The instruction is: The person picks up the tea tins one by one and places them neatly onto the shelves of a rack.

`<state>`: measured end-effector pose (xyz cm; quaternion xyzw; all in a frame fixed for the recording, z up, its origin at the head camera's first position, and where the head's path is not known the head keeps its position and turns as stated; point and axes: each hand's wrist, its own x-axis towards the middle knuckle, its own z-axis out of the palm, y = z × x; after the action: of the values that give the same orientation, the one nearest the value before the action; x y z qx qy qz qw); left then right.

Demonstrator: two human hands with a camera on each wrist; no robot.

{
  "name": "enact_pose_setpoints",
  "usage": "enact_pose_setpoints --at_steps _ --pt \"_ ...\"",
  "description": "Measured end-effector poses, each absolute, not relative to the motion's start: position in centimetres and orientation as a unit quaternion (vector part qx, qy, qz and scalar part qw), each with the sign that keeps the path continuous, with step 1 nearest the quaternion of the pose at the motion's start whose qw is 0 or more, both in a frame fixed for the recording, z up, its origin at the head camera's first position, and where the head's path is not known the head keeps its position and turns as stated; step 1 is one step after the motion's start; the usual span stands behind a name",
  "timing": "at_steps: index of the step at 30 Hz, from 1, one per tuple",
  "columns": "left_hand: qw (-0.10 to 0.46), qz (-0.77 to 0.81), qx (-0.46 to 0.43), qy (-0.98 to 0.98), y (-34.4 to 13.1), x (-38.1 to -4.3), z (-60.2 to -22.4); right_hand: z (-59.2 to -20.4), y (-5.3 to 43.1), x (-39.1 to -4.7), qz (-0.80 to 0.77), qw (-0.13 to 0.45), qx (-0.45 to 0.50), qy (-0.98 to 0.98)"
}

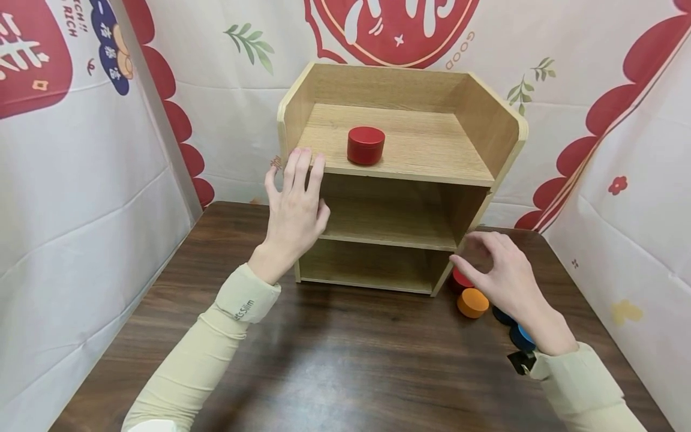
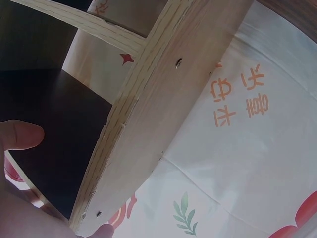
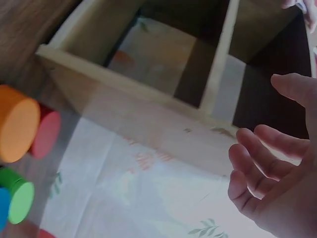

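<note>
Pale wood forms the shelf (image 1: 390, 225), standing upright on the table (image 1: 345, 372) at the centre of the head view, its boards running across the frame between the two hands. The left hand (image 1: 294, 211), left of centre, is the nearer one: its fingers are spread at the shelf's upper left front corner, with most of the shelf to their right; whether the fingertips touch it I cannot tell. The right hand (image 1: 505, 275), lower right, grips nothing, its fingers loosely bent and thumb well apart, just beside the shelf's right end, so the shelf lies to its left. A red tin (image 1: 365, 147) sits on top, above centre, to the right of the left fingertips and apart from them. Near the right hand lie a second red tin (image 1: 460, 281), an orange tin (image 1: 472, 303) and a blue tin (image 1: 524, 337).
</note>
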<state>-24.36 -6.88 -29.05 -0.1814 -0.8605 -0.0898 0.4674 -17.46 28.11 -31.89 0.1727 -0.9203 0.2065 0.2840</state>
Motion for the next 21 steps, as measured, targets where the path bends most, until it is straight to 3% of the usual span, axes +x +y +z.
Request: enact_pose_setpoints --at_steps 16,21 --pt "0.462 -0.091 -0.184 -0.863 -6.8 -24.4 -29.0 -36.5 32.5 -17.0 0.181 0.247 0.104 -0.946" --pt "0.464 -0.094 -0.182 -0.862 -6.9 -24.3 -29.0 -38.3 33.5 -17.4 0.169 0.199 0.08 -0.962"
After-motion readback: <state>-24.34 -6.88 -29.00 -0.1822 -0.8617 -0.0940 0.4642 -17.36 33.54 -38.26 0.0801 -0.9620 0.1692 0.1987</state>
